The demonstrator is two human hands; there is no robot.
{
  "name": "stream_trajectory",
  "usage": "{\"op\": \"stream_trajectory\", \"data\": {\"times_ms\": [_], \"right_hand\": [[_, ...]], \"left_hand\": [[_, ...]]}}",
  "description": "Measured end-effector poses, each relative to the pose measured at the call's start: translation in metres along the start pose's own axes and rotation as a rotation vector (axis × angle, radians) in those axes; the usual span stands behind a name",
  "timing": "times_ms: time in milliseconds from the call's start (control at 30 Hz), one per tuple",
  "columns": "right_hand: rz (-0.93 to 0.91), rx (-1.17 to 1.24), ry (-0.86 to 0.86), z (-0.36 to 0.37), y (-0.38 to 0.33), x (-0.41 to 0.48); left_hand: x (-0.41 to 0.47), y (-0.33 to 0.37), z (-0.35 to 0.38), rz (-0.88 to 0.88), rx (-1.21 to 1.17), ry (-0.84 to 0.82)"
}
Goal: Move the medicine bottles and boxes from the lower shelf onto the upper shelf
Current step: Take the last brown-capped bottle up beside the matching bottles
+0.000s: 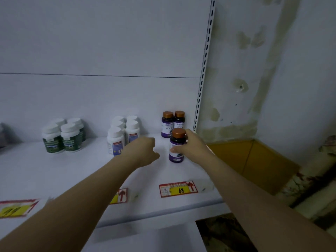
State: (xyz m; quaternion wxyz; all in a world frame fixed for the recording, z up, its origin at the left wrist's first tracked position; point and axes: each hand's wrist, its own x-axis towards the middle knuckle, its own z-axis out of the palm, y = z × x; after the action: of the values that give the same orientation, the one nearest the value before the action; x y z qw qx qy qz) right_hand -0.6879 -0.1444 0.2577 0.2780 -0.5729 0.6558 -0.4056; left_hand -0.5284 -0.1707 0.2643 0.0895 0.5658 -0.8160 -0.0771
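On the white shelf (72, 170), right-hand end, near the slotted upright:

- Purple bottle (176, 155), copper-coloured screw cap, upright. The right hand (190, 144) grasps it, fingers wrapped round the upper body just under the cap. Its base is at the shelf surface; whether it already rests there cannot be told.
- Two matching bottles (172, 124), side by side against the back panel, just behind the held one.
- White bottles (123, 133), white caps, clustered mid-shelf. The left hand (145, 148) hangs just in front of them, knuckles up and fingers curled under out of sight; whether it grips anything cannot be told.
- Green-labelled bottles (61, 137), white caps, grouped well to the left.
- Price tag (178, 189), red and yellow, on the front lip.
- Cardboard box (254, 160), beside the shelf on the right.

Handling, by judgement: the bottle is likely rigid plastic, light, and smooth on the label, so somewhat slippery. It is tall and narrow, so it could tip if set down off-square. Best held round the body as now, not by the cap. Set it down clear of the pair behind.
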Motion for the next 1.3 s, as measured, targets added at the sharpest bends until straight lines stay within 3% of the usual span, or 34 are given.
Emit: {"op": "stream_trajectory", "data": {"times_ms": [567,1067,1300], "right_hand": [[-0.144,-0.25,-0.013,0.008,0.018,0.106],[-0.133,-0.196,-0.057,-0.004,0.025,0.118],[-0.012,-0.456,-0.134,-0.047,0.054,0.128]], "left_hand": [[0.088,0.015,0.022,-0.156,0.021,-0.067],[0.107,0.021,0.027,-0.159,-0.046,-0.045],[0.124,0.021,0.03,-0.21,-0.221,-0.073]]}}
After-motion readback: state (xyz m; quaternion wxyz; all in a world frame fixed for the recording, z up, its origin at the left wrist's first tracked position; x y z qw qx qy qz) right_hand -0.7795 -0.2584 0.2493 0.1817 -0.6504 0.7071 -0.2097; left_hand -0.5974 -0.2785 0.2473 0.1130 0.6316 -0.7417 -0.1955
